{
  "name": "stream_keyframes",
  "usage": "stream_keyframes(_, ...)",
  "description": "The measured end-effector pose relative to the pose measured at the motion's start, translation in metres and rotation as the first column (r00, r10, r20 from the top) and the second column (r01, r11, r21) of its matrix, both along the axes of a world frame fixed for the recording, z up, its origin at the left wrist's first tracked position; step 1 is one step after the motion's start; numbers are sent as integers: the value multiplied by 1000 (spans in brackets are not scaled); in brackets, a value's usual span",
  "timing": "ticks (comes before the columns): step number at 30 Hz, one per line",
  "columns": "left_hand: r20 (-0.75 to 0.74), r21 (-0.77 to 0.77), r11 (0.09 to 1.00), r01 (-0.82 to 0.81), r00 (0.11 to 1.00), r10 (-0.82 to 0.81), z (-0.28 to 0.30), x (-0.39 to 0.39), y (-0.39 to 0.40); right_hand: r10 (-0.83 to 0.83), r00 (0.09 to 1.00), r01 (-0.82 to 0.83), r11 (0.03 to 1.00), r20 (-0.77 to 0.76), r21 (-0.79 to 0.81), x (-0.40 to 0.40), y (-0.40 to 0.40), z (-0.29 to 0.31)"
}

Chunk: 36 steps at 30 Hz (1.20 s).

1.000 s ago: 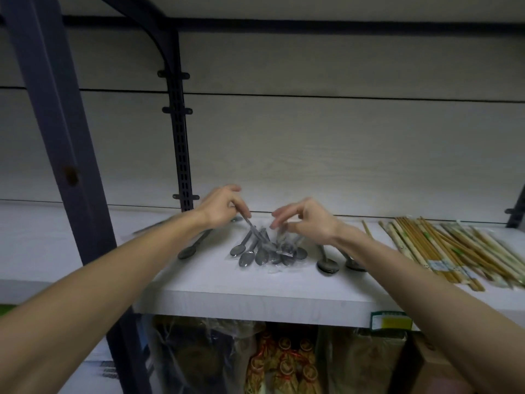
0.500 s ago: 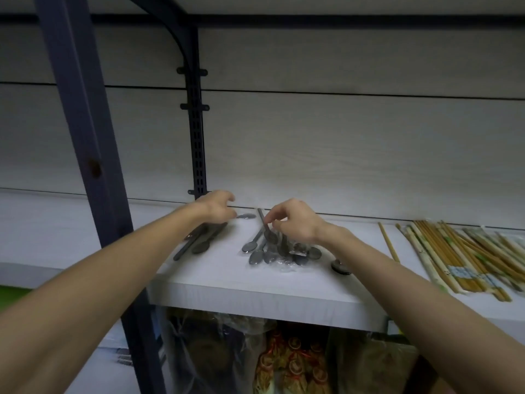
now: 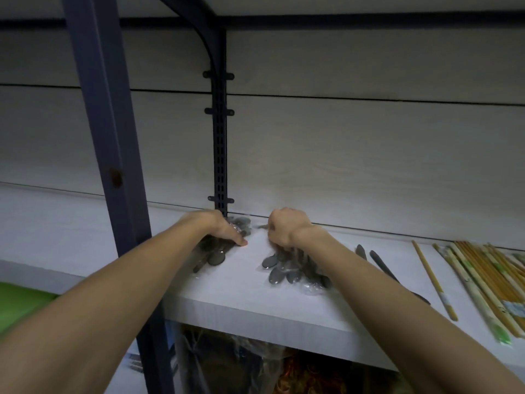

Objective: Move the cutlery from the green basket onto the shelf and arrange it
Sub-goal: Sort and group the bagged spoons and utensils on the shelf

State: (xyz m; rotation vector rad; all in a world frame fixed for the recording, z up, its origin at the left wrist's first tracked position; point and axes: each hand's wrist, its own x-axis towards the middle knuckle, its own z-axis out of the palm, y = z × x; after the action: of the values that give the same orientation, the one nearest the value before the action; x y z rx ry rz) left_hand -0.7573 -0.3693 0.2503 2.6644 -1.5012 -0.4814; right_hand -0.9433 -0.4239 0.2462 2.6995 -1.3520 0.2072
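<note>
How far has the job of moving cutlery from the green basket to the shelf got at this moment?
Done: two bagged bunches of spoons and some loose cutlery lie on the shelf. In hand: the left hand presses the left bunch; the right hand grips the right bunch. Left: tidying; the basket's contents aren't visible.

right fingers: curled, hidden | spoon bundle: handles possibly gripped, hidden
</note>
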Motion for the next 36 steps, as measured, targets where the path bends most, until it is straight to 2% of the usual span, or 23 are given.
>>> stream_keyframes(2,70,-47,999,24,997,-21,4,-3,0,-5,1000,5,999,10,-36,2,-7,3)
stream_keyframes(8,152,-88,996,-2,988,15,9,-6,3,23,999,-20,994,-27,106,20,-20,-1)
stream_keyframes(13,-5,-104,992,-71,997,71,4,-4,4,6,1000,-9,993,30,121,23,-22,1)
stream_keyframes(16,68,-134,991,-17,997,26,5,-7,8,34,999,-36,995,32,88,21,-23,1)
stream_keyframes(20,62,-80,996,29,998,-24,8,-7,9,90,996,-91,996,26,27,18,-22,-1)
stream_keyframes(26,81,-196,981,15,997,1,9,-7,13,127,975,-114,990,184,-78,6,-20,14)
stream_keyframes(32,-124,-373,927,-41,992,-5,22,-13,11,145,957,-98,977,251,-191,-28,-11,35)
stream_keyframes(36,-216,-455,888,-71,976,-32,27,-16,9,7,942,40,991,334,-131,-59,-3,45)
